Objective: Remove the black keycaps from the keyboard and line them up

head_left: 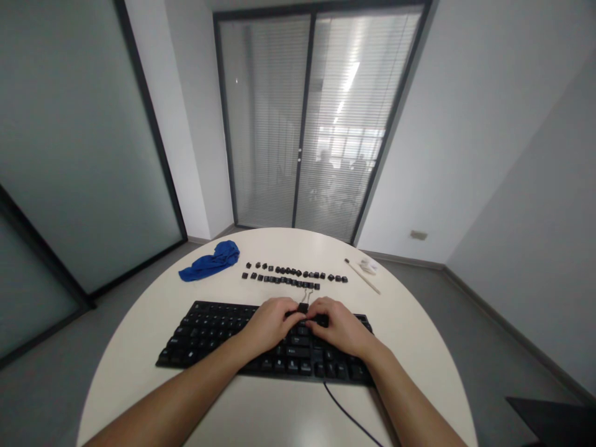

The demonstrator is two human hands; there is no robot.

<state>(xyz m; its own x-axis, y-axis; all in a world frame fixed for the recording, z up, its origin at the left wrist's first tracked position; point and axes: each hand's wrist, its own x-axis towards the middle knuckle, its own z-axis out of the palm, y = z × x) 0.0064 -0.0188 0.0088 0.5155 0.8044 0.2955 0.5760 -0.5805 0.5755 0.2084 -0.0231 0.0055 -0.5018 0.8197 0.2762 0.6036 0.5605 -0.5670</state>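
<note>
A black keyboard [209, 332] lies across the round white table [139, 372]. My left hand [270, 323] and my right hand [342, 326] rest on its middle, fingers curled and pinched together over a small black binder clip [303, 304] with wire handles that stands at the keyboard's far edge. Both hands touch the clip; what lies beneath the fingertips is hidden. Beyond the keyboard, several loose black keycaps [288, 276] sit in two rows.
A crumpled blue cloth [210, 262] lies at the far left of the table. A thin stick-like tool [363, 277] and a small white scrap [367, 266] lie at the far right. The keyboard cable [347, 416] runs toward me. Glass doors with blinds stand behind.
</note>
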